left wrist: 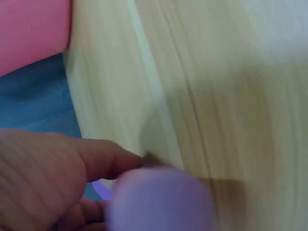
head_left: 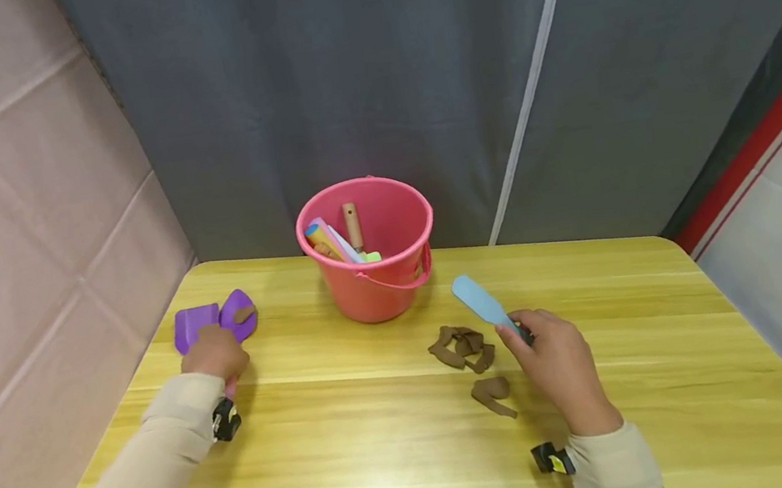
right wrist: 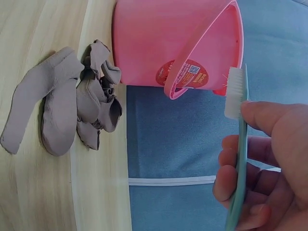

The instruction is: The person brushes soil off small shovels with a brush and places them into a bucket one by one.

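Observation:
My left hand (head_left: 214,355) grips the handle of a purple shovel (head_left: 194,324) near the table's left edge; the rounded handle end (left wrist: 161,202) looks blurred in the left wrist view. Beside its square blade lies a rounded purple scoop (head_left: 238,324) with a brown piece of clay (head_left: 244,313) on it. My right hand (head_left: 556,358) holds a light blue brush (head_left: 478,298) by its handle, raised over the table. White bristles (right wrist: 234,94) show in the right wrist view. Left of this hand lie a heap of brown clay pieces (right wrist: 94,98) and a separate folded clay strip (right wrist: 60,115).
A pink bucket (head_left: 375,288) stands at the back, its handle (head_left: 404,282) hanging down in front. Several tools, including one with a wooden handle (head_left: 353,224), lean inside it. A grey curtain (head_left: 350,73) hangs behind the wooden table (head_left: 361,451).

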`<control>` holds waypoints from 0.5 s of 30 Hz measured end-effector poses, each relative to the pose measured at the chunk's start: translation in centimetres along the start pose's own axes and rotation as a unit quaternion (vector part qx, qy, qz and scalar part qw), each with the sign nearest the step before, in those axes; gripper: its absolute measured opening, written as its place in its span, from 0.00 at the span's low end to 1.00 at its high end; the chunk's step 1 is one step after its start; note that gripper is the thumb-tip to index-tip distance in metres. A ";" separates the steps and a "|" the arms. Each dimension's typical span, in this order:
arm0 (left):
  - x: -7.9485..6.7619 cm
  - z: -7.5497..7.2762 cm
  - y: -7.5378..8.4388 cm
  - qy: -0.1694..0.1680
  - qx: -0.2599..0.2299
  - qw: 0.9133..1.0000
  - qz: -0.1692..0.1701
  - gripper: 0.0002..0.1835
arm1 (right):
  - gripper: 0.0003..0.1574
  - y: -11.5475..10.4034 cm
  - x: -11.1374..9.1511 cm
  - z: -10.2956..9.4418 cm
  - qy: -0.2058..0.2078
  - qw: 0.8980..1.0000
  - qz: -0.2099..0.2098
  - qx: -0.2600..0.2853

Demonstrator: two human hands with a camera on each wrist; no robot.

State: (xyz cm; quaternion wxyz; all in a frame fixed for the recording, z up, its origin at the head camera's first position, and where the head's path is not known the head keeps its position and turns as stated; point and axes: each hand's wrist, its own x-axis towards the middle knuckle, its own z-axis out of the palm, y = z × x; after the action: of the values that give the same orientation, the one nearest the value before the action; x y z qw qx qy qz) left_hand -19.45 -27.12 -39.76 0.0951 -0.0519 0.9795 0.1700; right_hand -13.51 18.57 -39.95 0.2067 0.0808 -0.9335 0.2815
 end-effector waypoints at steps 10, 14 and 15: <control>-3.4 4.5 3.2 -0.067 -0.146 0.985 0.063 0.11 | 0.13 0.2 -0.1 -0.1 -0.004 1.000 0.002 0.005; -5.2 5.8 5.6 -0.085 -0.163 0.979 0.093 0.11 | 0.13 0.2 -0.1 0.0 -0.013 1.000 0.005 0.007; -5.4 6.1 6.2 -0.092 -0.172 0.976 0.099 0.11 | 0.12 0.1 -0.1 0.0 -0.014 1.000 0.005 0.007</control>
State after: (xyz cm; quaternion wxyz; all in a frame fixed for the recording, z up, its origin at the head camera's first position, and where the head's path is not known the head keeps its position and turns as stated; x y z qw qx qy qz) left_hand -13.97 -18.87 -42.26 0.1568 0.0452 0.9230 0.3485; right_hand -13.42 18.68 -40.08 0.1922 0.0818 -0.9346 0.2879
